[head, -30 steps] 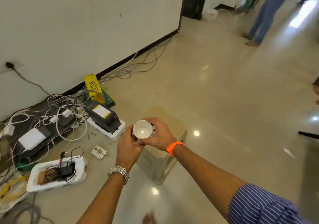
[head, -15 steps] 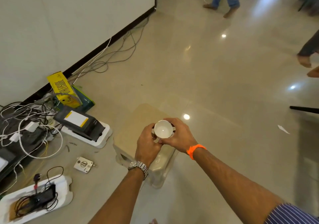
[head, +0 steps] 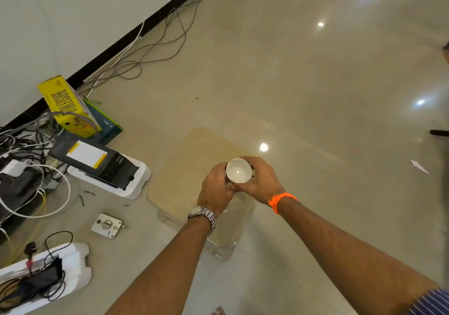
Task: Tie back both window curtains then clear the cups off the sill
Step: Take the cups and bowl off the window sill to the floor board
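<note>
While the white cup (head: pixel 238 174) is upright, mouth up, over the beige-lidded plastic bin (head: pixel 192 164) on the floor, the left grip (head: pixel 216 189) and right grip (head: pixel 261 181) curl around its sides, clasping it.

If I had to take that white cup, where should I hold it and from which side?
Grip the white cup by its round outer wall, below the rim, coming from the sides, as the left hand and right hand do. Its mouth faces up, so a side hold should keep it level. No handle shows.
</note>
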The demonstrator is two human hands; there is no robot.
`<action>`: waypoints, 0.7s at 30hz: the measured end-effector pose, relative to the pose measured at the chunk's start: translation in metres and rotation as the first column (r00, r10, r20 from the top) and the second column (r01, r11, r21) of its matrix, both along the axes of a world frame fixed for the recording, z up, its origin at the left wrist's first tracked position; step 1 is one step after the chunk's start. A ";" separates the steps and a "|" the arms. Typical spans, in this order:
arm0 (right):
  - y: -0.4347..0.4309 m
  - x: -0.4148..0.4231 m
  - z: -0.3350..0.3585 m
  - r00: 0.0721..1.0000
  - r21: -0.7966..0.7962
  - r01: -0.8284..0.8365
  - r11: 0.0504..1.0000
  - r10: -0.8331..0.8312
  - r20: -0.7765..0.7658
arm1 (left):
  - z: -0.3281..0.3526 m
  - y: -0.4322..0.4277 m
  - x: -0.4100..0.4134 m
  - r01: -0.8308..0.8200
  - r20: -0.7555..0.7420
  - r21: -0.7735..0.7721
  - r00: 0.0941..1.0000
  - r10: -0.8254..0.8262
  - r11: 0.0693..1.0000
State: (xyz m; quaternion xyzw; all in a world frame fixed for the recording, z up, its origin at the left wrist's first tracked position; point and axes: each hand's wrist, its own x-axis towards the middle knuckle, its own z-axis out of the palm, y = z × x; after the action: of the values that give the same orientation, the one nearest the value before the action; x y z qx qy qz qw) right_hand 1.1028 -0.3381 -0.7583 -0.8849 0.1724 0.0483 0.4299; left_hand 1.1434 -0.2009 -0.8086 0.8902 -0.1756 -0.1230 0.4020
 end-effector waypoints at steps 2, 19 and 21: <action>-0.002 0.000 -0.006 1.000 -0.009 -0.004 1.000 0.004 -0.012 | -0.009 -0.003 0.000 0.000 0.002 0.007 1.000 0.000 1.000; -0.002 0.002 -0.031 0.997 -0.055 -0.045 0.997 0.042 -0.058 | -0.031 -0.008 -0.003 -0.013 -0.041 0.077 0.999 0.017 0.997; 0.000 0.002 -0.032 0.996 -0.076 -0.014 0.997 0.007 -0.091 | -0.025 -0.008 -0.005 -0.032 -0.039 0.103 0.999 0.037 0.994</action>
State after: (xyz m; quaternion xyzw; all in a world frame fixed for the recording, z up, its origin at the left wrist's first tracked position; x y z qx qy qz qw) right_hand 1.1051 -0.3382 -0.7904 -0.8985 0.1886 0.0842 0.3873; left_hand 1.1386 -0.2086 -0.8340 0.9097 -0.1454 -0.1432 0.3616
